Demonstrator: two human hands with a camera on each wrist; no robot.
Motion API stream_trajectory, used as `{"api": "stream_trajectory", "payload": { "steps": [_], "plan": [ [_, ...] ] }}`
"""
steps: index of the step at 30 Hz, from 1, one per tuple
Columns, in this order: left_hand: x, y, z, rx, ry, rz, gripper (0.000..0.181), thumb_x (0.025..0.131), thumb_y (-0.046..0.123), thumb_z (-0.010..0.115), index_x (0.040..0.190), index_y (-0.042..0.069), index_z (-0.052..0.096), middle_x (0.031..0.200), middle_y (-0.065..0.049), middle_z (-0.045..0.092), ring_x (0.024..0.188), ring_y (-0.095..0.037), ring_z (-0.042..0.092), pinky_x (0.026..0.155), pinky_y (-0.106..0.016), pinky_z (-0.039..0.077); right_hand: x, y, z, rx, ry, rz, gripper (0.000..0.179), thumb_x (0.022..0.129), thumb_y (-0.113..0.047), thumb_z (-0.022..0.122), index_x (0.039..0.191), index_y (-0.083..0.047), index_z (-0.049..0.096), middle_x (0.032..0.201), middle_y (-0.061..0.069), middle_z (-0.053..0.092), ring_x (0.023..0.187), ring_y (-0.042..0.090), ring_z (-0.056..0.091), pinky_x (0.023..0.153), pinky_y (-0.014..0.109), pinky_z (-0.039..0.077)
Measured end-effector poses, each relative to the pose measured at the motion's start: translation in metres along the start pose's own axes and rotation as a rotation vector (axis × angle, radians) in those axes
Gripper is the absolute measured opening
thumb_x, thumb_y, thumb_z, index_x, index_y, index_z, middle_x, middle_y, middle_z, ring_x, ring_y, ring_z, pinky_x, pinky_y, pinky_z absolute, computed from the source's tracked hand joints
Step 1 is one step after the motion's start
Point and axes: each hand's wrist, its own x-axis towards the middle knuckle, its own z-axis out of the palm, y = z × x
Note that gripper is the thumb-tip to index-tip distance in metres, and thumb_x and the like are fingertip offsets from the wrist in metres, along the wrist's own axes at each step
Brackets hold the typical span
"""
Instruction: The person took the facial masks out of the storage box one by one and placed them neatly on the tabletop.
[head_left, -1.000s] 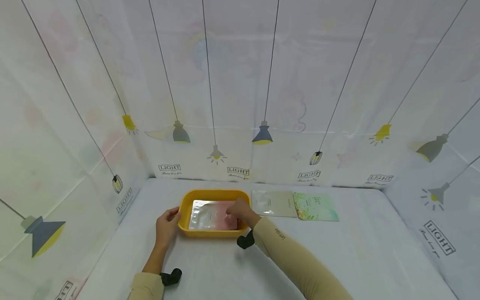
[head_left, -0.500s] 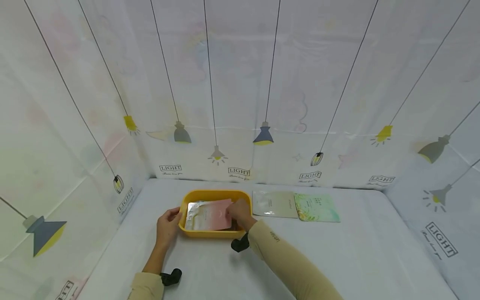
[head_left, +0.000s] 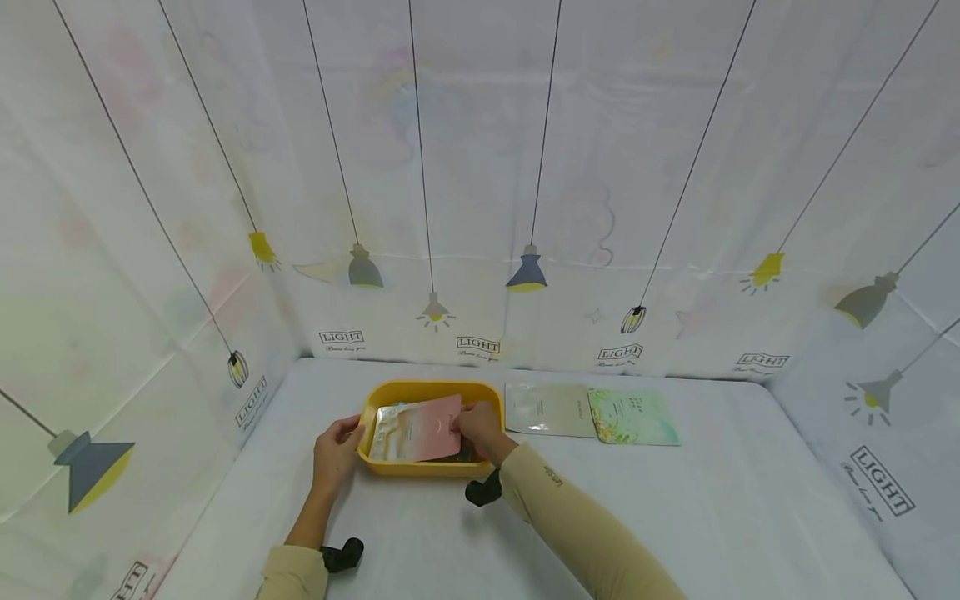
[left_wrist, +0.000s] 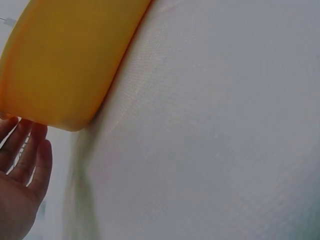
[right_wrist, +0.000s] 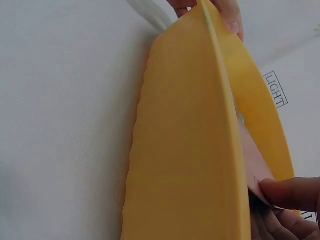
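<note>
A yellow plastic tray (head_left: 431, 470) stands on the white table. My left hand (head_left: 335, 457) holds its left end; in the right wrist view the thumb lies at the rim and the fingers outside. In the left wrist view, fingers (left_wrist: 37, 155) touch the tray's outer wall. My right hand (head_left: 483, 427) reaches inside and pinches the right edge of a pink and silver face mask packet (head_left: 420, 429). That edge is tilted up, with the thumb on top and fingers underneath in the right wrist view. Other packets show partly beneath it.
Right of the tray, a beige-silver packet (head_left: 551, 409) and a green floral packet (head_left: 633, 416) lie flat, their edges meeting. A white cloth wall (head_left: 480, 167) printed with lamps rises behind the table, and others stand at both sides.
The pink packet lay flat in the tray; its right edge has been raised and shifted slightly left by my right hand. My left hand has stayed at the tray's end.
</note>
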Motion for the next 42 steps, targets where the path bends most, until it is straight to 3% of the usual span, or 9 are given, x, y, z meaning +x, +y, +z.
{"api": "stream_trajectory", "payload": {
  "steps": [11,18,23,29,42],
  "plan": [
    [0.0,-0.002,0.0,0.013,-0.001,-0.026,0.035,0.099,0.024,0.056,0.128,0.004,0.06,0.127,-0.017,0.063,0.111,-0.027,0.06,0.074,-0.004,0.044,0.0,-0.003,-0.003,0.052,0.016,0.009,0.011,0.085,-0.004,0.068,0.096,-0.001,0.068,0.083,0.009,0.063,0.071,0.022,0.06,0.06,0.025,0.052],
    [-0.002,-0.001,0.001,0.01,-0.018,-0.039,0.036,0.099,0.025,0.055,0.129,0.005,0.059,0.129,-0.015,0.061,0.111,-0.026,0.059,0.075,-0.004,0.044,-0.003,-0.005,-0.01,0.095,-0.019,-0.038,0.02,0.085,-0.004,0.065,0.105,0.001,0.066,0.092,0.011,0.065,0.078,0.022,0.062,0.073,0.031,0.058],
    [-0.001,-0.003,0.0,0.001,-0.023,-0.043,0.035,0.099,0.025,0.055,0.129,0.006,0.059,0.13,-0.014,0.061,0.112,-0.026,0.059,0.076,-0.005,0.045,-0.002,-0.007,-0.018,0.108,-0.03,-0.081,0.024,0.086,-0.006,0.065,0.109,0.002,0.068,0.098,0.013,0.067,0.078,0.021,0.064,0.076,0.032,0.058],
    [0.0,-0.004,-0.001,0.017,-0.025,-0.041,0.036,0.099,0.025,0.055,0.13,0.006,0.058,0.131,-0.014,0.06,0.113,-0.026,0.059,0.085,-0.012,0.05,-0.002,-0.011,-0.031,0.103,-0.016,-0.088,0.024,0.087,-0.006,0.064,0.109,0.002,0.069,0.097,0.011,0.067,0.077,0.019,0.062,0.074,0.031,0.058],
    [-0.001,-0.001,0.0,0.034,-0.014,-0.034,0.036,0.098,0.026,0.057,0.128,0.005,0.059,0.129,-0.014,0.062,0.111,-0.027,0.06,0.086,-0.015,0.052,-0.002,-0.001,-0.061,0.223,-0.059,-0.116,0.031,0.091,-0.007,0.062,0.121,0.003,0.063,0.101,0.014,0.067,0.073,0.018,0.063,0.072,0.029,0.059]
  ]
}}
